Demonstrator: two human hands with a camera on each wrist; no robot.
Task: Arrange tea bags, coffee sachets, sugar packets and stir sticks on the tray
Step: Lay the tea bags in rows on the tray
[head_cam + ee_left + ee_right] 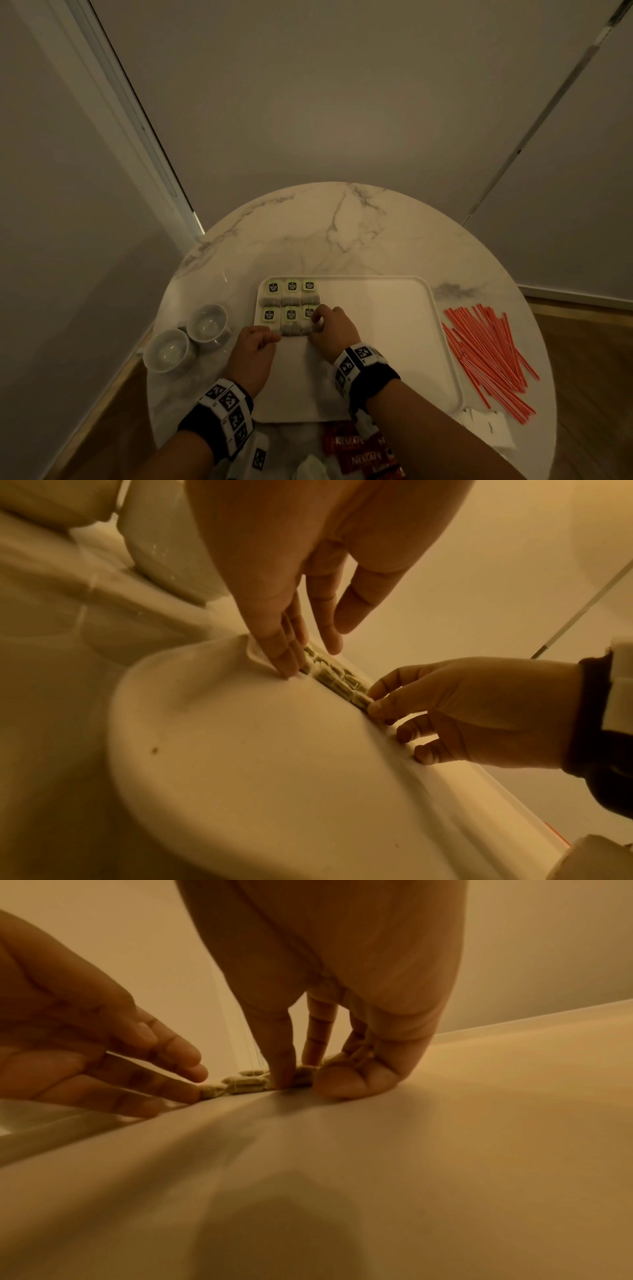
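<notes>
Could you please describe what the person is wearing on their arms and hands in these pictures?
Both hands are bare, with no gloves or rings visible on the left hand or the right hand. Each wrist carries a black band fitted with a white block printed with black square-patterned markers; the left wrist has a matching marker block. The forearms are bare, with no sleeves in view.

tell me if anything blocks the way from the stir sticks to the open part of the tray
Nothing visible does. The stir sticks lie on the table right beside the tray, whose right side is bare; only its low rim lies between. Both hands are at the tea bags, far left.
</notes>
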